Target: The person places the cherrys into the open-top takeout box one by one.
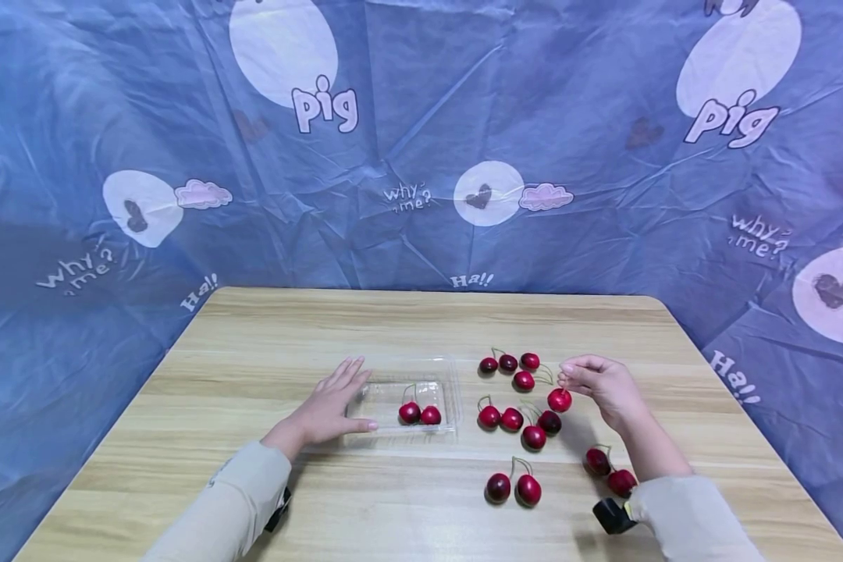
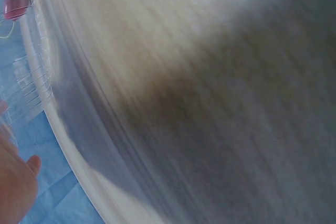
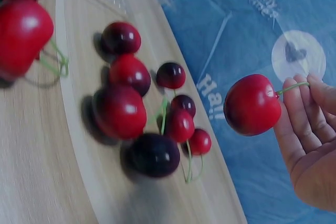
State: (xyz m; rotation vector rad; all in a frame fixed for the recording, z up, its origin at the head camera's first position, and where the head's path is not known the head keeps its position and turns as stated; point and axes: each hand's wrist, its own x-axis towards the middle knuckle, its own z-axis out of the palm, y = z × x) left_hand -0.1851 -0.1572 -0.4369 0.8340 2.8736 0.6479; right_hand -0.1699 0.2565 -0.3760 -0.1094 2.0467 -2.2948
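A light wooden table with rounded corners [image 1: 267,336] is seen against blue printed sheeting. A clear plastic clamshell tray [image 1: 450,390] is set flat near its middle. Glossy red and dark red cherries with green stems [image 1: 511,419] are scattered loose on the wood to the tray's right, some joined in pairs, one pair [image 1: 513,488] nearer the front edge.

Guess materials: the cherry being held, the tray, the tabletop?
Cherry: glossy, evenly red, thin green stem; possibly plastic, cannot tell. Tray: clear thin plastic, ribbed walls, table visible through it. Tabletop: pale wood-grain surface, matte; likely laminate, hard to confirm.
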